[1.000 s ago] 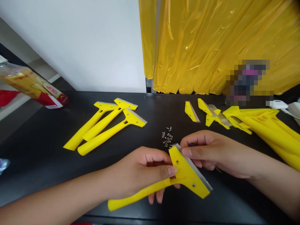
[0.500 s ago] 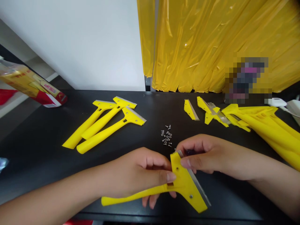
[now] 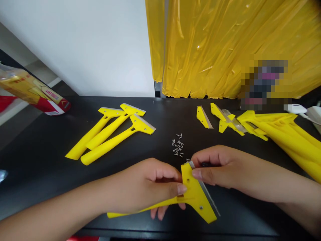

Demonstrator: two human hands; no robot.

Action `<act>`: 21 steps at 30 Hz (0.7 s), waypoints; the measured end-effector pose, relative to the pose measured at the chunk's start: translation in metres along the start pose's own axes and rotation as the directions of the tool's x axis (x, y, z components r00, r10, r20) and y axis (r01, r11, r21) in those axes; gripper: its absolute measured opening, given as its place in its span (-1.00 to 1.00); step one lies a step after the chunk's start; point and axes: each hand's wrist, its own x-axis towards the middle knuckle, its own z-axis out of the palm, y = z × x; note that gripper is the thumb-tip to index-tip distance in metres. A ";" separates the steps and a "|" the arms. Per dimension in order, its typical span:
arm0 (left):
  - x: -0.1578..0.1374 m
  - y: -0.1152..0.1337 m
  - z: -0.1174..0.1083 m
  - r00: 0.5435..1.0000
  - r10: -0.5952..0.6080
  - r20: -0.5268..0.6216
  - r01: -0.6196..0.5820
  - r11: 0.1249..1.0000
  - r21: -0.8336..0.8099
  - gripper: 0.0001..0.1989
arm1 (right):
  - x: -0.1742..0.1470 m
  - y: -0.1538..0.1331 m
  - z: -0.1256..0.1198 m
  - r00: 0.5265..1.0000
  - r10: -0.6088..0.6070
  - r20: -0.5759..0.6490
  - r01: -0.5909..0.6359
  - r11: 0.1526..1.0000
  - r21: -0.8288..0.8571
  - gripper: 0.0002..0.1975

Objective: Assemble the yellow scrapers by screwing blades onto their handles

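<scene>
A yellow scraper (image 3: 198,197) with a metal blade along its head is held in front of me above the black table. My left hand (image 3: 157,187) is closed round the neck of the scraper, its thumb on the head. My right hand (image 3: 213,167) pinches the blade edge near the head's upper corner, with thumb on the near side; its other fingertips are partly hidden. A dark object, too hidden to name, shows inside the right hand. One head hole is open and the other seems to hold a screw. Small screws and nuts (image 3: 178,145) lie just beyond.
Several yellow scrapers (image 3: 110,134) lie at the left. Yellow clamp plates with blades (image 3: 204,117) lie at the back right, beside a pile of yellow handles (image 3: 283,134). A bottle (image 3: 35,90) stands at far left; yellow plastic sheeting (image 3: 200,50) hangs behind.
The scraper's head has swung slightly left and up at its lower end. Both hands keep their hold, the right fingers drawn a little closer to the blade.
</scene>
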 end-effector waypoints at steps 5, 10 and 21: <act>0.000 0.001 -0.001 1.000 0.006 -0.021 -0.005 1.000 0.030 -0.64 | 0.006 0.003 -0.004 0.997 0.064 0.042 -0.068 0.993 0.096 -0.72; 0.001 0.001 -0.001 1.000 -0.003 -0.019 0.004 0.999 0.046 -0.63 | 0.006 0.002 -0.006 0.993 0.085 0.080 -0.094 0.989 0.114 -0.69; 0.001 0.000 0.000 0.999 0.016 -0.032 -0.016 1.000 0.003 -0.65 | 0.006 0.003 -0.011 0.993 0.010 0.122 -0.013 0.999 0.029 -0.65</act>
